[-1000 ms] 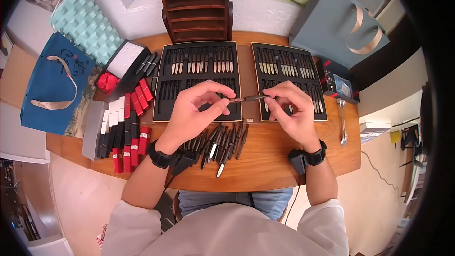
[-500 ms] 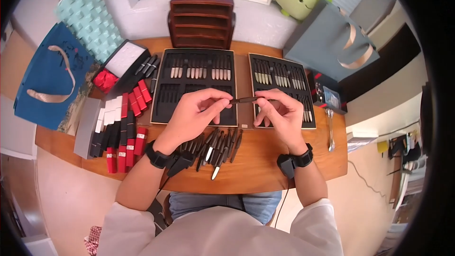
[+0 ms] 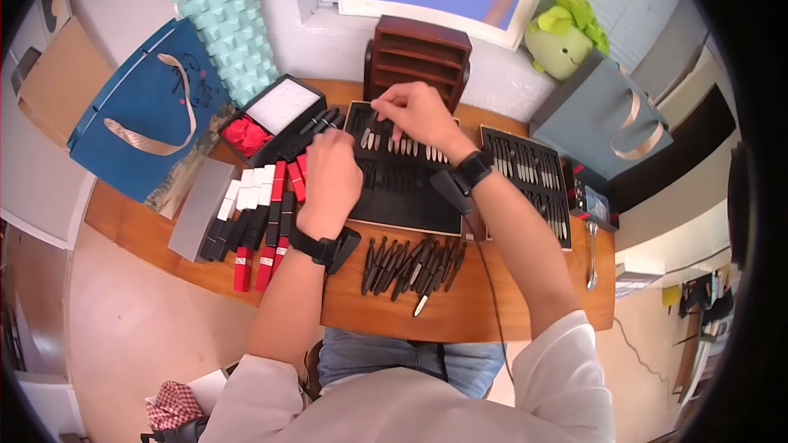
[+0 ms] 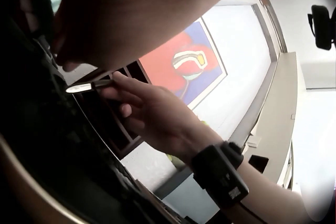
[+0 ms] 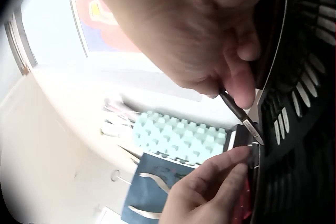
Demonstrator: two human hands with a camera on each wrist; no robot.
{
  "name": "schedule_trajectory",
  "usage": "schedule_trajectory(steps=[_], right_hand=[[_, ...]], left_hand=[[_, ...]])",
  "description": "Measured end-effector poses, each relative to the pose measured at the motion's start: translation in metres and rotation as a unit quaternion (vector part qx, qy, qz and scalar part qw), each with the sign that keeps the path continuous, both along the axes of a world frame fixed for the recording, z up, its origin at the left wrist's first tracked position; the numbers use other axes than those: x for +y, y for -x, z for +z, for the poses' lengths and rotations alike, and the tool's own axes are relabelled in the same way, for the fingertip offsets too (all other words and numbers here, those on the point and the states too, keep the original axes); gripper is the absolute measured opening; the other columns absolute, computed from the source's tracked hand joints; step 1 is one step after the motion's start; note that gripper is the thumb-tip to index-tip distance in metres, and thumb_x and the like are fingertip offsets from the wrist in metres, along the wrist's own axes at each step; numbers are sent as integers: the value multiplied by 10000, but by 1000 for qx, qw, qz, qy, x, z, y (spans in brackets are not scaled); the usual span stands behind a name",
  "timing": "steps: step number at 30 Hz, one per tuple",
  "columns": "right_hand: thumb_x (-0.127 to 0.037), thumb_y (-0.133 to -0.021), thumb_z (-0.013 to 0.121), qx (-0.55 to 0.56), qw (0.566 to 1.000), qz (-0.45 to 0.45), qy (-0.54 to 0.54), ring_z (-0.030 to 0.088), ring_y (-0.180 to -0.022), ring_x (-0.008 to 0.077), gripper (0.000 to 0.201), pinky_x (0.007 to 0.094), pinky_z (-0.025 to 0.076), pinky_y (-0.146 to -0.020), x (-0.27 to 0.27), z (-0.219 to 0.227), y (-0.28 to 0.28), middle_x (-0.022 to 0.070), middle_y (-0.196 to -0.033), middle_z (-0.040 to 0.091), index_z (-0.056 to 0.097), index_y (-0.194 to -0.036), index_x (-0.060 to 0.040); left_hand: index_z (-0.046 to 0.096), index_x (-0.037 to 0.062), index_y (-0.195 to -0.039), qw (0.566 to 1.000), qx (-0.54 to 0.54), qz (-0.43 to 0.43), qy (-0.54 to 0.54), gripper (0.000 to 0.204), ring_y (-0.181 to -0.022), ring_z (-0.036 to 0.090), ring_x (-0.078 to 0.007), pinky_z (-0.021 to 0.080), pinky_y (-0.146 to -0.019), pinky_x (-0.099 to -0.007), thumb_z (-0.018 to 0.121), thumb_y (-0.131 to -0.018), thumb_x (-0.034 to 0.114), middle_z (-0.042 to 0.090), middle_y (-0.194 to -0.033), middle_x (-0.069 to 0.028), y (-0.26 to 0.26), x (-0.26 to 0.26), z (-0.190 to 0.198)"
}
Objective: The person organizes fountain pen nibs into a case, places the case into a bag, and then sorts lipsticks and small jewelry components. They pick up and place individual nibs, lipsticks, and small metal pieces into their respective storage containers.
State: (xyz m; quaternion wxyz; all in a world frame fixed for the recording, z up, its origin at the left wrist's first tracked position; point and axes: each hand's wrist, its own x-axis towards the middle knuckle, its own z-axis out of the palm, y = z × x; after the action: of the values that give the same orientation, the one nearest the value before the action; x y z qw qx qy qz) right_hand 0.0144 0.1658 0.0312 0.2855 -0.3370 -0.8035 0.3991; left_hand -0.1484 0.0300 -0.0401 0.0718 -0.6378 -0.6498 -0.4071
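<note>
My right hand pinches a slim dark stick with a pale pointed end, thumb and fingertips near its dark end. The stick slants down over the upper left corner of the left black tray, its pale end right at the slots. Similar sticks stand in a row there, pale ends towards me; the lower slots of this tray show dark. My left hand rests at the tray's left edge, fingertips at the rim in the right wrist view, with nothing visible in its fingers.
Several loose dark sticks lie in front of the left tray. A second tray of sticks stands to the right. Red, white and black lipstick boxes crowd the left. A wooden rack stands behind; tongs lie far right.
Both hands held the stick between them over the trays' middle. The left hand has let go and moved to the tray's left edge; the right has carried the stick to the upper left slots.
</note>
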Motion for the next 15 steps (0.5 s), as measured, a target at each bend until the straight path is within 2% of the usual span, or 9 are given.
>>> schedule_trajectory(steps=[1,3,4,5,7,8,10,13,15], right_hand=[[-169,-1051,763,-14,1000,0,-10,748,-588,162,249,308,575,-567,2,-2,9,116,-847,814,805,-1071,76],[-167,-1047,765,-36,999,-9,-26,744,-585,156,242,318,567,-556,9,-8,23,120,-829,807,809,-1066,70],[-183,-1030,775,-65,997,-26,-17,784,-663,220,251,357,607,-643,12,-9,28,154,-855,818,817,-1073,61],[-183,-1030,775,-65,997,-26,-19,784,-663,220,251,357,607,-643,17,-12,32,154,-855,818,817,-1073,61],[-206,-1004,791,-96,992,-34,-77,818,-816,314,263,402,637,-783,24,-19,38,190,-914,830,828,-1082,43],[-221,-985,801,-104,990,-45,-79,811,-950,381,270,440,632,-900,26,-22,40,213,-976,833,837,-1090,26],[-225,-984,805,-104,989,-44,-93,810,-958,386,270,447,634,-899,31,-30,43,215,-988,833,839,-1088,21],[-232,-983,811,-106,985,-47,-125,808,-971,396,266,458,636,-903,33,-44,45,221,-1005,833,842,-1086,11],[-234,-982,813,-109,982,-51,-145,806,-976,401,263,462,636,-907,33,-47,46,224,-1010,832,844,-1085,7]], left_hand=[[741,-68,-996,999,-2,-29,-29,221,-1085,670,-456,543,-982,-544,595,-840,-125,724,-1120,-246,-2,4,-8],[733,-68,-982,998,22,-55,-6,180,-1093,669,-450,549,-976,-531,615,-850,-103,719,-1107,-240,-10,-1,-4],[746,-74,-1052,996,48,-50,49,210,-1176,681,-421,539,-1031,-506,627,-879,-61,747,-1177,-232,-12,-4,-1],[746,-74,-1052,997,48,-50,47,210,-1176,681,-421,539,-1031,-506,627,-879,-61,747,-1177,-232,-13,-5,-2],[756,-69,-1159,993,118,0,4,272,-1270,684,-386,502,-1114,-480,635,-926,4,761,-1296,-224,-17,-6,-5],[756,-69,-1159,993,116,-1,5,272,-1270,684,-386,502,-1114,-480,635,-926,4,761,-1296,-224,-17,-6,-6],[751,-67,-1255,991,115,-10,72,337,-1363,658,-372,436,-1195,-501,646,-963,67,750,-1394,-217,-16,-8,-4],[738,-52,-1298,982,163,10,91,335,-1410,620,-375,412,-1196,-527,681,-1030,142,759,-1390,-209,-18,-13,2],[740,-49,-1300,982,171,13,78,348,-1435,597,-377,395,-1203,-541,689,-1029,163,757,-1402,-201,-21,-14,-4]])
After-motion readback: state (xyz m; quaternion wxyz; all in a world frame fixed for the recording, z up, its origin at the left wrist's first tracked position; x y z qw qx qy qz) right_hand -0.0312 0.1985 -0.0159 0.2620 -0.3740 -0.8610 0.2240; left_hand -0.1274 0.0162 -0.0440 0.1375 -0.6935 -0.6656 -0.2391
